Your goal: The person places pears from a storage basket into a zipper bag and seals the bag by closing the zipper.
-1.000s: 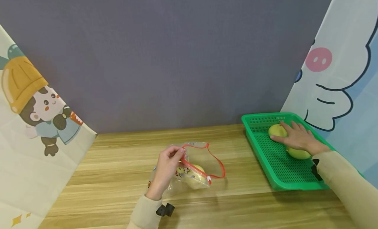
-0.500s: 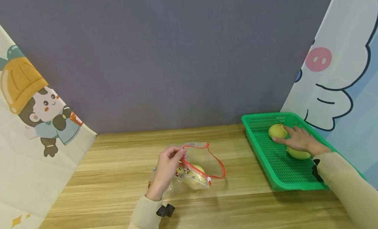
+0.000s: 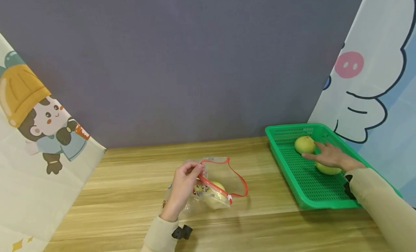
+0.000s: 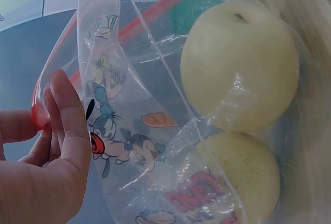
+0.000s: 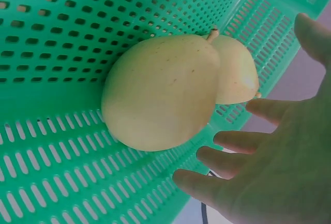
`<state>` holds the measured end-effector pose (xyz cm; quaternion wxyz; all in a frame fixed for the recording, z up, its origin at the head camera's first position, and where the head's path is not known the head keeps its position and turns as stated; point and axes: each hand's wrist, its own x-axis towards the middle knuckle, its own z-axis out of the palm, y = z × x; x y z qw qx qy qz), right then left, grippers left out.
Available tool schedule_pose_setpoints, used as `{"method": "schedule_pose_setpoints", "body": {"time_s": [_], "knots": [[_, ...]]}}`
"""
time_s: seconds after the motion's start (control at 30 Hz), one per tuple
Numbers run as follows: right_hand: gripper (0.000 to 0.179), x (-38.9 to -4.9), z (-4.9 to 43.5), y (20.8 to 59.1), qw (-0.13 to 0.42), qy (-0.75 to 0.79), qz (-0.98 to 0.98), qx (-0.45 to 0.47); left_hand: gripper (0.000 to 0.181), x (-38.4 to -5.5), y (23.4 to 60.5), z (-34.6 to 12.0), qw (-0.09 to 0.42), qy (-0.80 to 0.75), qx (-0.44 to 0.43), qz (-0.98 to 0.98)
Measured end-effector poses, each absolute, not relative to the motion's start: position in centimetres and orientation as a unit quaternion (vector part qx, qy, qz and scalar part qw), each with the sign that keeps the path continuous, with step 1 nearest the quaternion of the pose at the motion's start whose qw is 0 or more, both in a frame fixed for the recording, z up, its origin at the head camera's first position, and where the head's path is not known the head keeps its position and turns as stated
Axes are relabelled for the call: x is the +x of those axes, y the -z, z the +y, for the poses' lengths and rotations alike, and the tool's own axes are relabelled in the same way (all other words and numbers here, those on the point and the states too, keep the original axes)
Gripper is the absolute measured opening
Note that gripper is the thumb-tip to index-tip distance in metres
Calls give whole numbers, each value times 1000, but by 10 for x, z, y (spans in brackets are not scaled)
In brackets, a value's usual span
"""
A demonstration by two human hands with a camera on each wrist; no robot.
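Observation:
My left hand [image 3: 183, 185] pinches the red-edged mouth of a clear plastic zip bag [image 3: 195, 205] printed with cartoon figures. The bag's mouth gapes toward the right. Two pale yellow pears show inside it in the left wrist view, one pear [image 4: 240, 69] above another pear [image 4: 248, 177]. Over the green basket [image 3: 289, 176], my right hand [image 3: 331, 156] hovers with its fingers spread and holds nothing. A far pear [image 3: 304, 145] lies just beyond its fingertips, and a nearer pear [image 3: 327, 168] sits partly beneath the hand. Whether the index fingertip touches the far pear, I cannot tell.
The bag and basket stand on a wood-grain table [image 3: 130, 194]. A grey backdrop [image 3: 195, 71] rises behind it. Cartoon-printed cloths flank both sides, and the basket's raised walls lie close to the right cloth [image 3: 373, 107].
My right hand has drawn back slightly to the right, off the far pear, showing more of it. The left hand and bag stay in place. The head view has shifted slightly.

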<state>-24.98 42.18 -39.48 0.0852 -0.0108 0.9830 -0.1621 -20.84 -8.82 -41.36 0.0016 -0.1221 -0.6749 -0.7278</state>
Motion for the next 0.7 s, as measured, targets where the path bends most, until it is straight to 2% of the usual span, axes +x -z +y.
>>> {"method": "schedule_pose_setpoints", "body": {"time_s": [0.3, 0.7], "knots": [[101, -247, 424, 402, 96, 153, 983, -16, 17, -208, 415, -88, 2, 729, -120, -674], [100, -248, 426, 403, 140, 129, 981, -36, 16, -208, 414, -88, 3, 731, -118, -672]]}}
